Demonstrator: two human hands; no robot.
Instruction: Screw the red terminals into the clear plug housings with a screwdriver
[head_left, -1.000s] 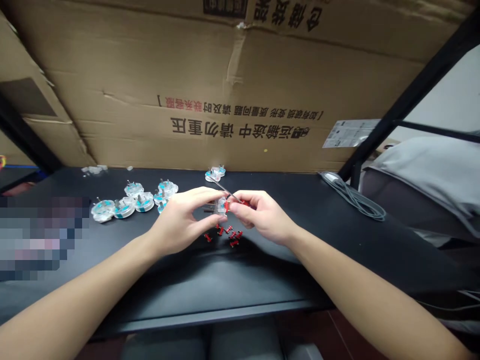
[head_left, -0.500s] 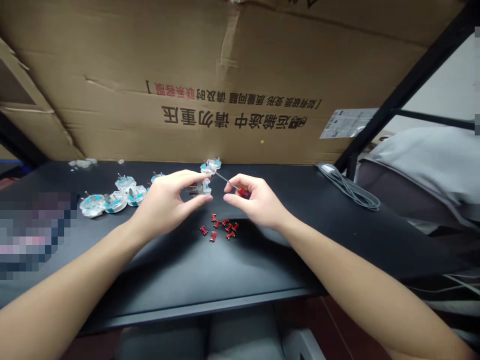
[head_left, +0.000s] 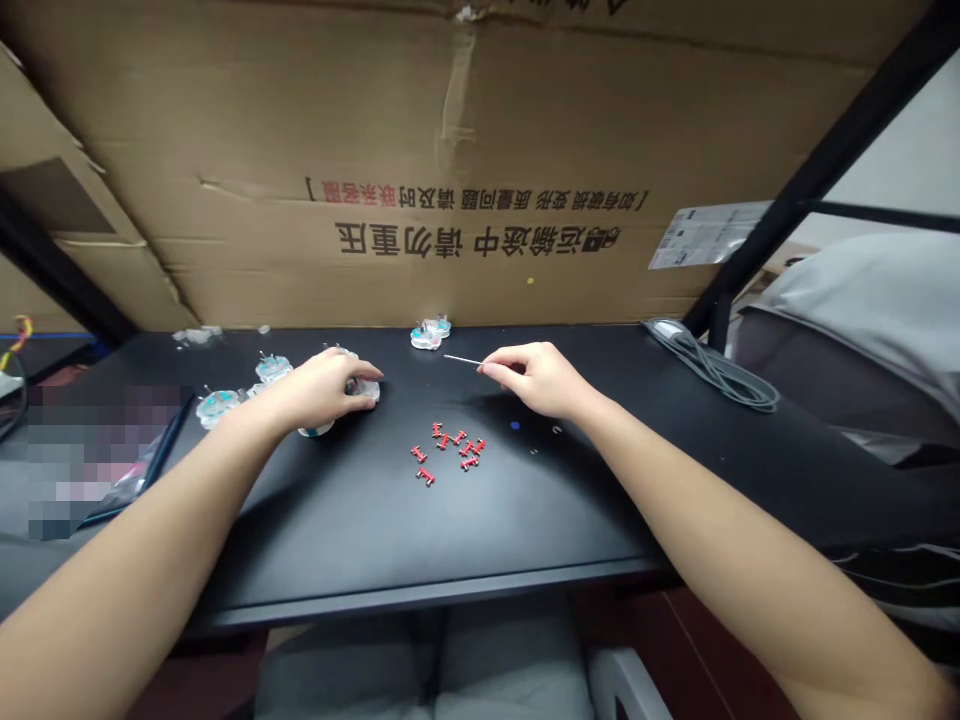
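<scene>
My left hand (head_left: 322, 390) is low over the table at the left. Its thumb and index finger curve around a clear plastic plug (head_left: 366, 390); the palm hides part of it. Several like plugs with teal insides and metal pins lie around that hand, one clear plug (head_left: 218, 408) to its left. A screwdriver (head_left: 463, 359) is pinched in my right hand (head_left: 536, 378), its thin shaft pointing left and its handle hidden by the fingers. Between the hands and nearer to me lie several small red parts (head_left: 459, 445) with metal ends.
Two more clear plugs (head_left: 430, 334) sit at the back by the cardboard (head_left: 487, 285). A coiled grey cable (head_left: 712, 370) lies at the back right. Clear bits (head_left: 198, 337) are at the back left. A blue dot (head_left: 515, 425) marks the black table (head_left: 570, 510).
My left hand has moved left and down to the table with the clear plug. My right hand has shifted slightly right, and the screwdriver shaft now lies nearly level.
</scene>
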